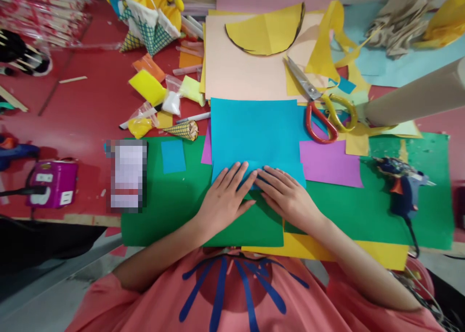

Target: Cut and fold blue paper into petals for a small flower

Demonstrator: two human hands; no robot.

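A sheet of blue paper [254,128] lies in front of me, its near strip folded up along the edge closest to my body. My left hand [227,196] rests flat on the left part of that fold, fingers stretched out. On the right part lies my right hand [285,191], also flat with fingers extended. The two index fingertips meet near the middle of the fold. Beneath the blue paper is a green sheet [163,215], and a purple piece of paper [330,165] pokes out at the right.
Scissors [312,92] with red and yellow handles lie open at the upper right. A glue gun [405,191] rests at the right. Beyond the blue paper is a yellow half-circle [269,31]. Clay packets [147,87] and a small patterned cone [185,129] lie to the left.
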